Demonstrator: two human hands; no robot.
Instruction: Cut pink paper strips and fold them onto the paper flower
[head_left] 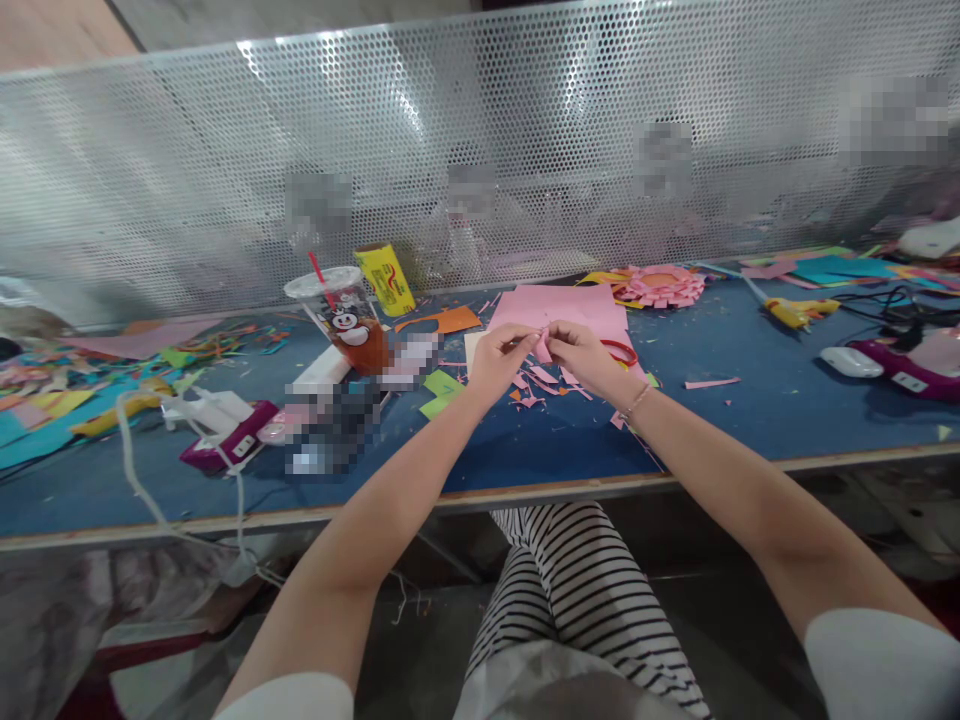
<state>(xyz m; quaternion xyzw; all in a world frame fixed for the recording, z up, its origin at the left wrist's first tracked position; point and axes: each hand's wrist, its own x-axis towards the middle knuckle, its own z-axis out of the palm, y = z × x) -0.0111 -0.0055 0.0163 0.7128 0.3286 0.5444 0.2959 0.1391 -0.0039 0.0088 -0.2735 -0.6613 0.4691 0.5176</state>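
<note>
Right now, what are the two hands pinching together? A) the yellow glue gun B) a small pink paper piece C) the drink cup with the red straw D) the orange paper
B: the left hand and right hand meet on a small pink paper piece, above the pink paper sheets.

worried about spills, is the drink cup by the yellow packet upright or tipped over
Upright: the drink cup stands on the blue table, lid on top, red straw poking out.

Two hands, left (499, 358) and right (581, 355), one drink cup (341, 315), one pink paper flower (661, 286), two glue guns (796, 312) (217, 430).
</note>
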